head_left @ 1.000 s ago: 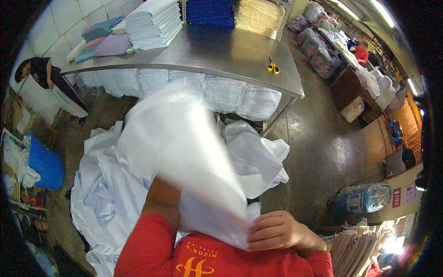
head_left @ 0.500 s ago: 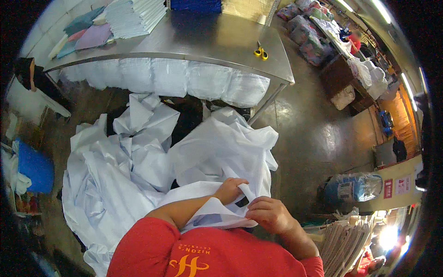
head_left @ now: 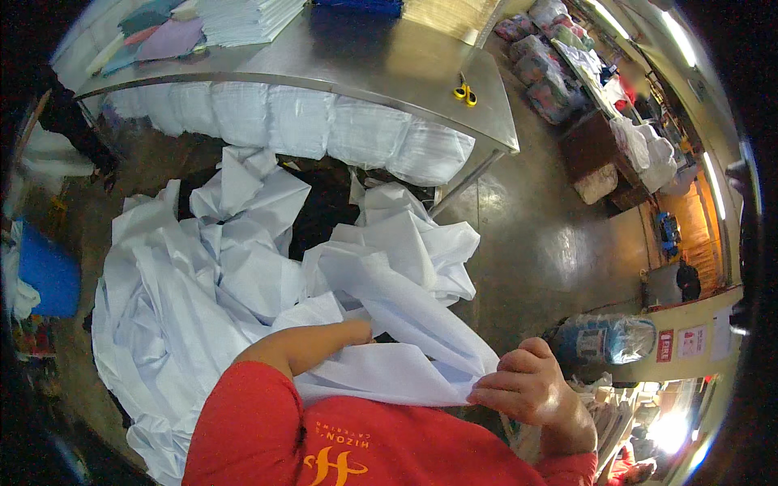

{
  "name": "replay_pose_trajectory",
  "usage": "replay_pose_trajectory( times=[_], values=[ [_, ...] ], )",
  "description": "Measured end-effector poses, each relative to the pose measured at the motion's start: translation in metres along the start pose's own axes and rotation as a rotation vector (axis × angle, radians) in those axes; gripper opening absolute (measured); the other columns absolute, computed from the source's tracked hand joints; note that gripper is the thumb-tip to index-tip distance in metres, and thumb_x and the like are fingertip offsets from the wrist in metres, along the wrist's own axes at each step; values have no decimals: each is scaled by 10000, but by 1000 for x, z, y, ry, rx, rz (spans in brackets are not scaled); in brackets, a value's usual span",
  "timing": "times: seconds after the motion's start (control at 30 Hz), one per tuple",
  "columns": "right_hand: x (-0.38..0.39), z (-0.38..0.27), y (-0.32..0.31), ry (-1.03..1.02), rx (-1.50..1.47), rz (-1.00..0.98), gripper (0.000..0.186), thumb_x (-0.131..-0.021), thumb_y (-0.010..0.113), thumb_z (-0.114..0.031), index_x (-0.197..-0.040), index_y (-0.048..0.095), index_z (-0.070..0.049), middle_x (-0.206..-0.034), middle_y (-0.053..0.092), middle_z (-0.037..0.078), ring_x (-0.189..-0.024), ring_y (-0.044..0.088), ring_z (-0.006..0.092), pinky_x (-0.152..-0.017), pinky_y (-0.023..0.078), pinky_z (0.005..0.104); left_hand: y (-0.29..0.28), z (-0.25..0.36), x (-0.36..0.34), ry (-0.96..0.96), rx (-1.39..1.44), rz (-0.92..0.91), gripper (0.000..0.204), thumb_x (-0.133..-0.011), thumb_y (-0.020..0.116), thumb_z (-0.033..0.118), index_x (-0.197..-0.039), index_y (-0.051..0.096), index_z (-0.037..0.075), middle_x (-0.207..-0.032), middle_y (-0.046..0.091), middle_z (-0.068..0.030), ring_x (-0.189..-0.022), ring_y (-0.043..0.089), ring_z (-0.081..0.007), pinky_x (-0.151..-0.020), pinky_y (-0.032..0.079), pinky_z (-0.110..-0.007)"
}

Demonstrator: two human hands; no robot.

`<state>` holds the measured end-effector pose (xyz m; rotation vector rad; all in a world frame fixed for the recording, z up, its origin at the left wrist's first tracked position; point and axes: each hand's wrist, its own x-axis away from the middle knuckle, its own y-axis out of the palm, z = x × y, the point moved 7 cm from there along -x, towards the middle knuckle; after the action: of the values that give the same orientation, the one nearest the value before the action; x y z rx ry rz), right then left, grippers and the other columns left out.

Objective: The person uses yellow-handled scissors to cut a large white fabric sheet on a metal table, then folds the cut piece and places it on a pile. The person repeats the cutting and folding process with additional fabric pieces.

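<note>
A large white cloth (head_left: pixel 397 304) is stretched in front of my red shirt, joined to or lying over a crumpled white heap (head_left: pixel 170 316) on the floor. My right hand (head_left: pixel 523 381) pinches its edge out to the right, fingertips pressed together. Closer to my middle, my left hand (head_left: pixel 354 330) is curled at the cloth, its fingertips mostly hidden. Between the hands the fabric runs in a taut double fold, with a narrow dark gap showing near the left hand.
A metal table (head_left: pixel 365 57) stands ahead, with yellow-handled scissors (head_left: pixel 464 93) and a stack of folded cloths (head_left: pixel 247 23). White plastic-wrapped bundles (head_left: pixel 300 121) sit beneath it. At left is a blue bin (head_left: pixel 49 271); at right, a blue wrapped bundle (head_left: pixel 604 338).
My right hand has drawn the cloth edge out to the right and slightly down. My left hand has shifted left, so the hands are wider apart and the cloth is pulled straighter.
</note>
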<state>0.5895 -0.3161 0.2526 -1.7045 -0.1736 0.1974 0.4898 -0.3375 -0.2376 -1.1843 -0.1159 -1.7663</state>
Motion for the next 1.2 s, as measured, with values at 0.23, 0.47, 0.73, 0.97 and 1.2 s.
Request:
replay_pose_trajectory(
  times=[0.23, 0.47, 0.73, 0.97, 1.2],
  values=[
    [-10, -16, 2, -151, -45, 29, 276, -645, 648, -217, -915, 701, -239, -923, 642, -128, -772, 539, 79, -714, 393, 280, -7, 83, 9, 198, 70, 949, 162, -835, 625, 224, -905, 684, 91, -1337, 504, -139, -1189, 507, -354, -1013, 367, -485],
    [17, -25, -49, -155, 78, 170, 230, -668, 649, -271, -890, 709, -267, -887, 647, -154, -710, 500, 67, -697, 360, 300, -169, -10, 58, -58, 49, 1286, 188, -837, 613, 202, -985, 675, 105, -1308, 524, -183, -1115, 557, -362, -977, 405, -465],
    [62, 43, -64, 260, 314, 124, 143, -553, 713, -216, -694, 687, -200, -744, 674, -70, -685, 514, 148, -736, 372, 368, -52, -29, 15, 447, 170, 536, 150, -785, 650, 130, -930, 687, 127, -1308, 544, -106, -1021, 601, -327, -877, 463, -438],
    [86, 68, -87, 299, 475, 214, 106, -592, 697, -173, -692, 660, -172, -764, 664, -48, -690, 556, 164, -746, 403, 371, 0, -14, -48, 346, 477, 665, 133, -797, 669, 152, -903, 696, 76, -1358, 469, -194, -986, 622, -311, -883, 488, -389],
    [127, -11, -140, 197, 546, 220, 100, -649, 652, -176, -707, 651, -94, -824, 664, 41, -731, 576, 230, -753, 427, 421, -6, 68, -52, 345, 854, 648, 237, -812, 659, 157, -1036, 643, 83, -1223, 562, -214, -947, 636, -299, -832, 503, -389]
  ],
)
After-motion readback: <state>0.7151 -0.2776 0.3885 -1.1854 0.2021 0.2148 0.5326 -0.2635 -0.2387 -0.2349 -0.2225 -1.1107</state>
